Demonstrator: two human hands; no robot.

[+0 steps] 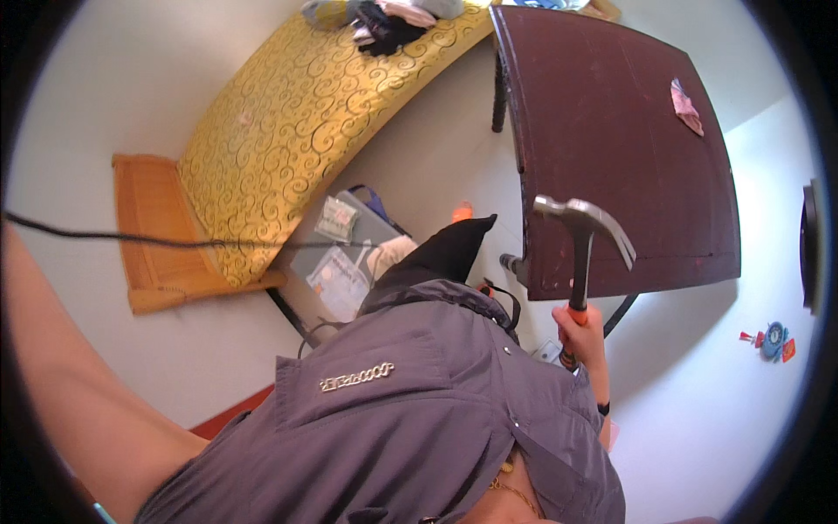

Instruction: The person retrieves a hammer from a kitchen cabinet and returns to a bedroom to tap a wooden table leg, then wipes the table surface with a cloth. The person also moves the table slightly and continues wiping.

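Note:
My right hand [583, 336] is closed around the orange and black grip of a claw hammer [581, 253]. The hammer points upward, with its silver head and curved claw seen in front of the near part of a dark red-brown table [624, 148]. Whether the head touches the tabletop I cannot tell. My bare left arm [96, 384] reaches out to the left edge, and its hand lies outside the picture. A crumpled pink cloth [686, 108] rests toward the far right of the table.
A yellow patterned bed [288, 122] with a wooden end board [161, 231] stands at the left, clothes [384, 31] piled on its far end. A black cable [113, 234] crosses the left side. Packages [338, 218] lie on a grey surface below the bed. A blue ornament [773, 341] hangs on the right wall.

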